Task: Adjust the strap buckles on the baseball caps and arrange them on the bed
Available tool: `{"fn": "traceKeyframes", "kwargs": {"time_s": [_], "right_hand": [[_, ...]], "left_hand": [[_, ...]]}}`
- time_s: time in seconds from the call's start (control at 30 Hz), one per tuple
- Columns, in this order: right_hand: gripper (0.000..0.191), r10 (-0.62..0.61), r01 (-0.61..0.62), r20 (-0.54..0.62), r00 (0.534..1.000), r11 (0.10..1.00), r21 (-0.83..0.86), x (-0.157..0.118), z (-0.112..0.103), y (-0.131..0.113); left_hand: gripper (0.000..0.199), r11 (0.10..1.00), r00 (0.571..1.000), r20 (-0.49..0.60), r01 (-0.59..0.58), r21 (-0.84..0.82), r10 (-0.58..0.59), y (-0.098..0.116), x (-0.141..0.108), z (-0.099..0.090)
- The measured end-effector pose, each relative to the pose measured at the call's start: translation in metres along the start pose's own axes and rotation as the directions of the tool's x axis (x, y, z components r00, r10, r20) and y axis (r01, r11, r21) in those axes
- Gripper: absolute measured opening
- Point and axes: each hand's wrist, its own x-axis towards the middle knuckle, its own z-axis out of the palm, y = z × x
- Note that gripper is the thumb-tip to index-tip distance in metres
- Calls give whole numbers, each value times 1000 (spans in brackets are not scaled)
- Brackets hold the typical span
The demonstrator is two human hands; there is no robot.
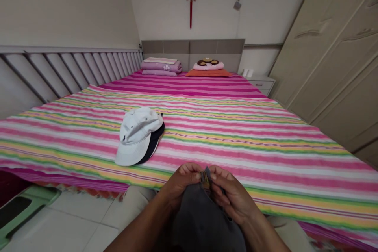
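A dark grey cap is held between both hands over my lap, just off the bed's front edge. My left hand pinches one side of its back strap, close to a metal buckle. On the other side of the buckle, my right hand is closed on the strap end and the cap's edge. The fingers partly cover the strap, so how it runs through the buckle cannot be made out. To the left on the bed lies a white cap with a small dark emblem, resting over a dark navy cap.
The bed wears a striped sheet. Folded purple bedding and a pink pillow on an orange piece sit by the headboard. A rail runs along the left; a green stool stands lower left. A wardrobe is at right.
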Motion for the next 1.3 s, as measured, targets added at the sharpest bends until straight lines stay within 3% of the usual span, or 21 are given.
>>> {"fn": "traceKeyframes", "kwargs": {"time_s": [0.3, 0.77, 1.03, 1.3], "right_hand": [[25, 35, -35, 3, 999, 998, 58, 2, -9, 11], [27, 69, -68, 8, 998, 996, -58, -2, -9, 6], [26, 34, -34, -4, 999, 998, -59, -2, -6, 5], [18, -17, 9, -64, 998, 991, -132, -6, -5, 2]], "left_hand": [[21, 1000, 1000, -24, -5, -16, 5, -9, 4, -7], [21, 999, 996, -85, -7, 50, 11, -7, 2, -2], [23, 997, 990, -138, 21, 70, -11, -10, 1, -3], [22, 998, 992, -122, -17, 66, 25, -10, 0, -7]]}}
